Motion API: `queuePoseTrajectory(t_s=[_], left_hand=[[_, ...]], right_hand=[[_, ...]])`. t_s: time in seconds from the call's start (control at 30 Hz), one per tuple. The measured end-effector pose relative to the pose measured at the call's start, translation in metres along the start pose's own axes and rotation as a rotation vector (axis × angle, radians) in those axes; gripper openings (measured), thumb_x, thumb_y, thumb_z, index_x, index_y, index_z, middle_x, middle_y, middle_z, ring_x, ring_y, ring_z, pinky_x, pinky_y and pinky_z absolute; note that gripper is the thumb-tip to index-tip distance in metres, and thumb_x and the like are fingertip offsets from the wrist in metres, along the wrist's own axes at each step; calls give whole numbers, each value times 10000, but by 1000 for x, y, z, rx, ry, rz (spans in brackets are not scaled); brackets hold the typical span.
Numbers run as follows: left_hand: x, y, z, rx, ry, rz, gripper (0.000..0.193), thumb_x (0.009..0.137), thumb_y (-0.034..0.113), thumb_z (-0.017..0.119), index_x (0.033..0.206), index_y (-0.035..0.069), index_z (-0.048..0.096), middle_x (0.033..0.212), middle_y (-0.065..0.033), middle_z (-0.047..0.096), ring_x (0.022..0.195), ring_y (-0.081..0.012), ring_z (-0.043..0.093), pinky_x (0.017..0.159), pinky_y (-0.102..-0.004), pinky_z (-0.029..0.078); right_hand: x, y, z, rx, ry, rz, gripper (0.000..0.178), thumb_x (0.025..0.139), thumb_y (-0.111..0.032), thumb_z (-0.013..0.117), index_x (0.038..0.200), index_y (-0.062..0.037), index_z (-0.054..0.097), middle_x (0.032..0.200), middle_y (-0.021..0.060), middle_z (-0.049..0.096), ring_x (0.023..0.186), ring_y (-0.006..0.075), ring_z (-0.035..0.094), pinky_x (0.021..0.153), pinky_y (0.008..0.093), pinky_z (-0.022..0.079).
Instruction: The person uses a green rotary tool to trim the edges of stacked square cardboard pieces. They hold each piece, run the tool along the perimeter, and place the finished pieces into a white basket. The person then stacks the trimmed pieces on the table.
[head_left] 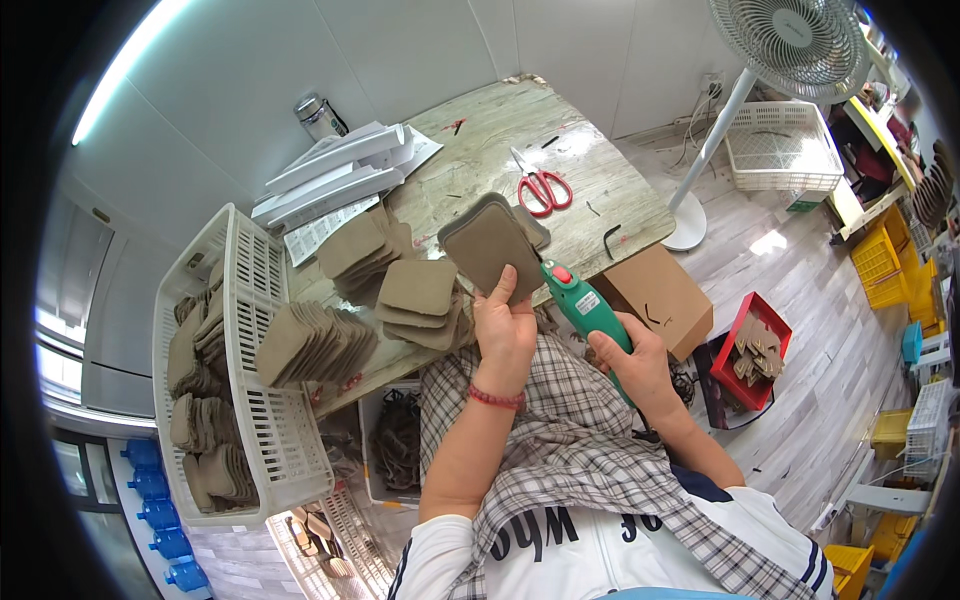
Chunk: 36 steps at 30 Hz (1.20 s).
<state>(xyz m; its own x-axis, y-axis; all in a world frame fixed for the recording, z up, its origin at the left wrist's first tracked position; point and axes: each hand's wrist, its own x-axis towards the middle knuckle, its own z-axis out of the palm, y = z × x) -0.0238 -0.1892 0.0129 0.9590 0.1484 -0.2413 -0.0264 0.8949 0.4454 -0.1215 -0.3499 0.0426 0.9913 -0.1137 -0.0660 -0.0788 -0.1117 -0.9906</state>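
Left hand: grips brown felt pad at its lower edge, above the surface's near edge. Right hand: clenched around green hand tool, tip at the pad. Wooden surface: pad stacks, red scissors, papers. White basket at left; fan, tiled floor beyond.

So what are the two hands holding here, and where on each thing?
The left hand grips the brown pouch-shaped piece at its lower edge, thumb on its face. The right hand wraps the rear handle of the green power tool.
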Motion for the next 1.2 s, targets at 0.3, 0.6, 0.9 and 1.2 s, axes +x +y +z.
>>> queuePoseTrajectory(t_s=[0.3, 0.6, 0.9, 1.2], left_hand=[[-15, -7, 1, 82, -71, -68, 361, 913, -33, 611, 1259, 13, 516, 1206, -105, 638, 1107, -236, 633, 969, -378, 542], [-23, -14, -15, 129, -62, -134, 363, 900, -47, 628, 1240, 23, 522, 1192, -95, 648, 1087, -229, 639, 982, -378, 519], [-19, 16, -30, 390, -172, -102, 379, 857, -88, 650, 1220, -12, 573, 1149, -114, 677, 1033, -195, 662, 903, -316, 544], [-9, 65, -18, 743, -314, -137, 419, 807, -126, 648, 1207, -13, 594, 1109, -78, 687, 976, -144, 657, 878, -274, 525]], right_hand=[[7, -7, -2, 73, 8, -7, 390, 894, -280, 731, 1122, 23, 637, 730, 4, 603, 614, 55, 529, 545, 228, 439], [13, -14, -10, 53, 21, 9, 375, 901, -268, 724, 1118, 25, 635, 749, 2, 614, 615, 57, 546, 545, 226, 455], [12, -6, -44, 81, -115, 41, 364, 896, -245, 725, 1119, 27, 632, 799, 22, 637, 654, 64, 576, 590, 230, 482], [7, -6, -73, -76, -223, 17, 374, 888, -234, 727, 1140, 24, 627, 809, 14, 628, 685, 63, 578, 624, 227, 483]])
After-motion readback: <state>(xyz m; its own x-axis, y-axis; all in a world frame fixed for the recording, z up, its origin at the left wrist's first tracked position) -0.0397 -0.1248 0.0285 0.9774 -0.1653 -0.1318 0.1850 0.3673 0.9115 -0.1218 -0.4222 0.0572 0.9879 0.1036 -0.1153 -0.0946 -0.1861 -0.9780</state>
